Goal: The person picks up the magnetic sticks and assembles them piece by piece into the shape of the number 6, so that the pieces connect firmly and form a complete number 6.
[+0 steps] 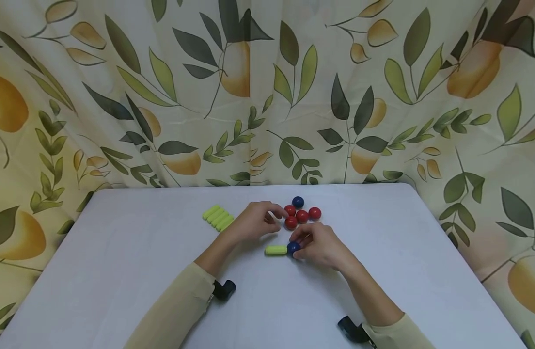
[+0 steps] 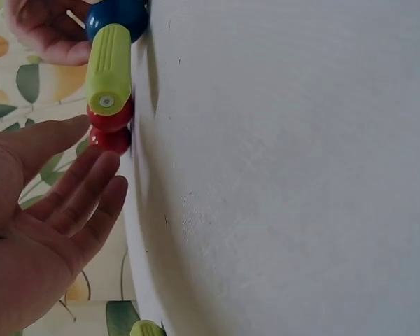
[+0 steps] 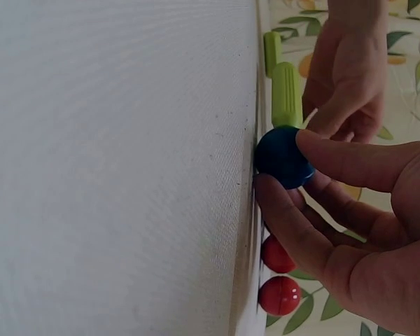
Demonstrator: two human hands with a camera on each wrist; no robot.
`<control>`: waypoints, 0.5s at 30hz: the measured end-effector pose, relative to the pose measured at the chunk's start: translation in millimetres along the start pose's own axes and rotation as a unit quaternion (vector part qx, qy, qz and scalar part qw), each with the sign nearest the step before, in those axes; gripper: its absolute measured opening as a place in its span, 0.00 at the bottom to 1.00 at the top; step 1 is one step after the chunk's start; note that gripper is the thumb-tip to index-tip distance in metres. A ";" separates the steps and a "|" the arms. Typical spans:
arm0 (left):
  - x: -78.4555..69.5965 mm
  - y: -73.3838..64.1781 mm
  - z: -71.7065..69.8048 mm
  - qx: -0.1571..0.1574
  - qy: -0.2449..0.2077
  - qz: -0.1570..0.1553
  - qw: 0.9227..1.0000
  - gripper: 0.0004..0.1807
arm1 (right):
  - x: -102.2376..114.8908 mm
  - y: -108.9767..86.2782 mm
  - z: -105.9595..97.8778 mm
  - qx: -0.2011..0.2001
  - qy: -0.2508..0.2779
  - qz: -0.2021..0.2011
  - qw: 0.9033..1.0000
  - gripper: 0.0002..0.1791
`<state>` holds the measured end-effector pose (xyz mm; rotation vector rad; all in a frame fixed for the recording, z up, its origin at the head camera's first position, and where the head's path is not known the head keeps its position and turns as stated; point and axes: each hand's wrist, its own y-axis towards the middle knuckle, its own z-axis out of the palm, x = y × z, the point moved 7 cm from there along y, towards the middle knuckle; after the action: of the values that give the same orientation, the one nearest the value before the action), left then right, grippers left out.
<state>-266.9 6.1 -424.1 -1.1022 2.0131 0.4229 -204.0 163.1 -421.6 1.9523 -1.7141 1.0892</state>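
My right hand (image 1: 324, 246) pinches a dark blue ball (image 1: 293, 248) between thumb and fingers, low over the white table. A lime-green ribbed rod (image 1: 275, 250) lies end-on against that ball, pointing left; its near end shows a small round metallic spot in the left wrist view. My left hand (image 1: 259, 221) holds nothing, its thumb and fingers loosely bent and spread apart. Its fingertips are right beside the cluster of several red balls (image 1: 302, 216). In the right wrist view, two red balls (image 3: 280, 295) show beyond my right fingers.
A second blue ball (image 1: 298, 202) sits at the back of the red cluster. To the left, several more green rods (image 1: 217, 217) lie side by side in a row. The white-covered table (image 1: 119, 271) ends at a curtain (image 1: 267, 97) printed with leaves and fruit.
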 end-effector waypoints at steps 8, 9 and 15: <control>1.1 14.2 8.0 0.013 -0.027 0.006 1.000 0.19 | -1.4 -1.1 -1.0 -0.003 0.000 -0.007 1.000 0.14; 1.8 15.1 8.9 0.013 -0.029 0.005 0.999 0.19 | -1.3 -1.0 -1.0 -0.003 -0.001 -0.009 1.000 0.14; 2.7 16.1 11.3 0.011 -0.020 -0.004 1.000 0.19 | 0.4 -1.1 -0.2 0.001 -0.001 -0.024 1.000 0.14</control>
<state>-275.6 20.6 -434.6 -1.0789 1.9729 0.4154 -203.0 163.2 -421.0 1.9865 -1.6597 1.0733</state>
